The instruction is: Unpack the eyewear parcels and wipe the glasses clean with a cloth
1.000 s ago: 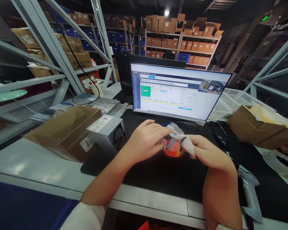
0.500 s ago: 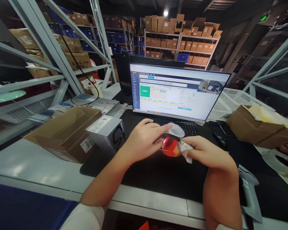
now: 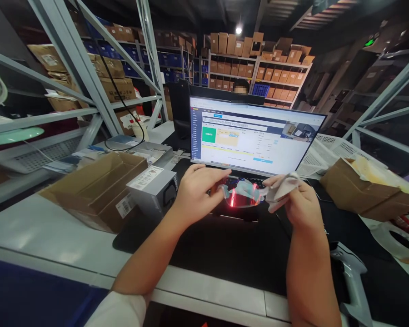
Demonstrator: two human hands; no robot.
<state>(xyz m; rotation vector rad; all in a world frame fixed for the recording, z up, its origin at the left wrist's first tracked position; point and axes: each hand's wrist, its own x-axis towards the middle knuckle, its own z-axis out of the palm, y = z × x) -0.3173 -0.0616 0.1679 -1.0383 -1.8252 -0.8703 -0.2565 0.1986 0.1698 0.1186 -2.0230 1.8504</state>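
We hold the lens (image 3: 240, 194), a curved, red-tinted shield, above the black mat (image 3: 231, 250) on the desk (image 3: 51, 236), in front of the keyboard (image 3: 255, 182) and the monitor (image 3: 255, 136).

Grip state:
- Left hand (image 3: 196, 193): fingers closed on the left end of the lens, thumb under, fingers over.
- Right hand (image 3: 298, 204): fingers closed on the cleaning cloth (image 3: 282, 190), which is bunched against the right end of the lens. We cannot tell whether the fingers also pinch the lens through the cloth.

Step in hand, as we judge it: wiping the lens, with the left grip steadying it and the right grip working the cloth along its surface. The middle of the lens lies bare between the two grips.

The next move calls for light, even pressure through the cloth, bare fingertips kept to the lens edge, and a left grip firm enough that the lens does not flex or slip.

To the left of the left grip, near it, stands a grey product box (image 3: 153, 188), and beyond that an open carton (image 3: 95, 190). Below and to the right of the right grip, a handheld scanner (image 3: 352, 277) lies at the edge of the desk.
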